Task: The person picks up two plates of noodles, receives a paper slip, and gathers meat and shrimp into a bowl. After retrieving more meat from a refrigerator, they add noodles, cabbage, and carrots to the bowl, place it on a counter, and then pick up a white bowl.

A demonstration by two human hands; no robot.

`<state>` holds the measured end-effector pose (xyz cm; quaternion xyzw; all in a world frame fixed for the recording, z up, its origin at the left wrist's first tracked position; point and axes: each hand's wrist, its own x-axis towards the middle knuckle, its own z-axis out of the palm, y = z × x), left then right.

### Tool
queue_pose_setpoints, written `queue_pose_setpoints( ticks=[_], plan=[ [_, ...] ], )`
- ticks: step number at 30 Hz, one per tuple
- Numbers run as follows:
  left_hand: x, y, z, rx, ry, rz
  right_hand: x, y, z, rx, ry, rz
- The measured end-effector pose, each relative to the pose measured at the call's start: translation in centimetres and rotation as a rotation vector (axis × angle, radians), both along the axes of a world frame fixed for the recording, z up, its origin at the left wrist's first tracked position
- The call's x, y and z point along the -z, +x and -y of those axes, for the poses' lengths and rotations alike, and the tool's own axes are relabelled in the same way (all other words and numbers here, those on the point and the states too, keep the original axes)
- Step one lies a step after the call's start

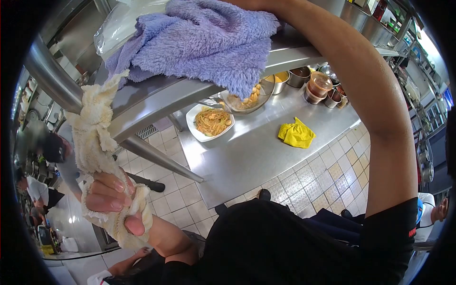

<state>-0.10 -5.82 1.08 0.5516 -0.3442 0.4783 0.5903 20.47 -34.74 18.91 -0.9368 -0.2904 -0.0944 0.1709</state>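
Observation:
My left hand (110, 192) is closed around the lower end of a cream terry towel (92, 145). The towel is tied to the steel shelf near its corner post (54, 78) and hangs down to my fingers. My right arm reaches up over the shelf and out of the top of the view, so the right hand itself is hidden. Below that arm, a fluffy purple cloth (199, 42) lies bunched over the shelf edge (161, 97). Behind it rests a clear plastic bag (118, 28).
On the steel counter (237, 166) below are a white plate of noodles (212, 122), a wire strainer (247, 102) with yellowish pieces, a yellow cloth (297, 133), and metal pots (299, 76). Stacked tubs (318, 88) stand nearby. Other people are at the left, lower left and right edges.

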Motion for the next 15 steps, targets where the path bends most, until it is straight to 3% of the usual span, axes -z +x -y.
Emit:
queue_pose_setpoints(
  ticks=[8, 10, 11, 13, 15],
  plan=[
    [1.1, 0.8, -3.4, 0.114, 0.187, 0.056, 0.0, -0.1, -0.1, -0.014, 0.010, -0.005],
    [0.5, 0.8, -4.4, 0.140, 0.383, 0.051, 0.0, 0.0, 0.0, -0.008, 0.007, -0.017],
    [0.6, 0.8, -4.0, 0.141, 0.383, 0.050, 0.0, 0.1, -0.1, -0.004, 0.001, -0.008],
    [1.0, 0.8, -2.7, 0.114, 0.136, 0.061, 0.0, 0.1, -0.1, -0.002, -0.003, 0.003],
    [0.8, 0.4, -1.8, 0.073, 0.113, 0.047, -0.2, -0.6, -0.1, 0.003, 0.009, -0.032]
  ],
)
